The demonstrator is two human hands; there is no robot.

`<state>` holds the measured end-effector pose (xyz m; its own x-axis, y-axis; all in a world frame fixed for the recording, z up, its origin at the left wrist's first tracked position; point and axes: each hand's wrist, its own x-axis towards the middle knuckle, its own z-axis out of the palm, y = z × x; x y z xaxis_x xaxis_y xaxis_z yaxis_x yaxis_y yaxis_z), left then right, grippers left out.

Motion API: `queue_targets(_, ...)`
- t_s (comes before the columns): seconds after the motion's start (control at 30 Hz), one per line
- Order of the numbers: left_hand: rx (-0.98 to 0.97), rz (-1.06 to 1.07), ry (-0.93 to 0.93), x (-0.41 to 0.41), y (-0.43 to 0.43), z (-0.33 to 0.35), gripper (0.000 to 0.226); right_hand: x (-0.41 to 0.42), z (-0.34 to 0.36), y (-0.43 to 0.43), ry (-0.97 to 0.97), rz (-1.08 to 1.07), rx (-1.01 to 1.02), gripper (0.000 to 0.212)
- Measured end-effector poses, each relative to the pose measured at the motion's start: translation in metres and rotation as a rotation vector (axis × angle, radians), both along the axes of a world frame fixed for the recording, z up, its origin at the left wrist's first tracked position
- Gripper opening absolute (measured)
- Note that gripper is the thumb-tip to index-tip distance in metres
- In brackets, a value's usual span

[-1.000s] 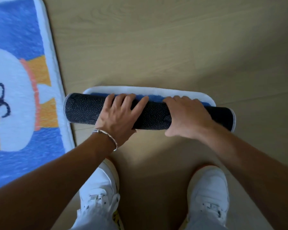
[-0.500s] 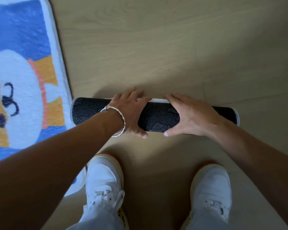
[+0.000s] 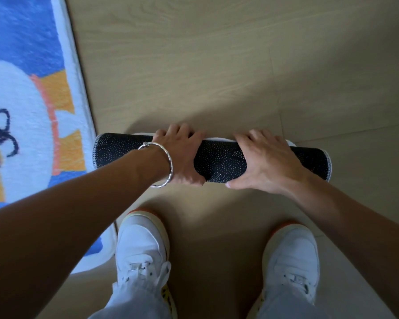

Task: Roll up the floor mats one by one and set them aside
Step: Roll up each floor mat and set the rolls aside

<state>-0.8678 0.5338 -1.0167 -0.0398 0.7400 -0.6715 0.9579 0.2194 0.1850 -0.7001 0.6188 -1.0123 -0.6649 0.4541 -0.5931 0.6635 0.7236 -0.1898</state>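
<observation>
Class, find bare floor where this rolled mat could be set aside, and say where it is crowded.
Free: wood floor beyond the rolled mat and to its right. Crowded: the cartoon mat on the left, shoes nearby.

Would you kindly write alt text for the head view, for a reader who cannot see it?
A person's left hand and right hand grip a rolled mat, black dotted backing outward, on a wood floor. A flat blue cartoon mat lies to the left, and white shoes stand below.

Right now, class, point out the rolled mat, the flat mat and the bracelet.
rolled mat (image 3: 219, 161): head view, dotted black backing at mid-roll.
flat mat (image 3: 21, 107): head view, white patch of its pile.
bracelet (image 3: 170, 168): head view, outer curve of the silver band.
</observation>
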Motion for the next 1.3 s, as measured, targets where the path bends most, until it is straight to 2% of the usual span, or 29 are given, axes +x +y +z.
queue_targets(0.1,0.013,-0.014,0.01,0.001,0.001,-0.001,0.086,-0.004,0.001,0.0,-0.019,0.008,-0.007,0.077)
queue_targets(0.37,-0.013,-0.057,-0.02,-0.002,0.003,0.004,0.081,-0.005,0.013,0.003,-0.027,0.023,-0.047,0.068)
queue_targets(0.5,-0.004,-0.055,-0.045,-0.001,0.004,0.044,0.08,-0.002,0.048,0.005,-0.007,-0.005,-0.077,0.069)
queue_targets(0.63,0.004,-0.118,-0.053,-0.008,0.021,0.112,0.083,0.004,0.109,0.012,0.023,-0.049,-0.071,0.082)
queue_targets(0.83,0.047,-0.183,-0.023,-0.026,0.072,0.254,0.088,-0.011,0.245,0.058,0.052,-0.055,-0.004,0.082)
queue_targets(0.97,0.124,-0.139,-0.008,-0.054,0.12,0.372,0.09,-0.038,0.362,0.11,0.128,-0.033,0.109,0.082)
queue_targets(1.13,0.285,-0.151,0.106,-0.086,0.171,0.564,0.088,-0.071,0.547,0.164,0.216,-0.045,0.218,0.08)
queue_targets(1.3,0.453,-0.211,0.198,-0.111,0.21,0.792,0.087,-0.087,0.766,0.201,0.308,-0.051,0.383,0.076)
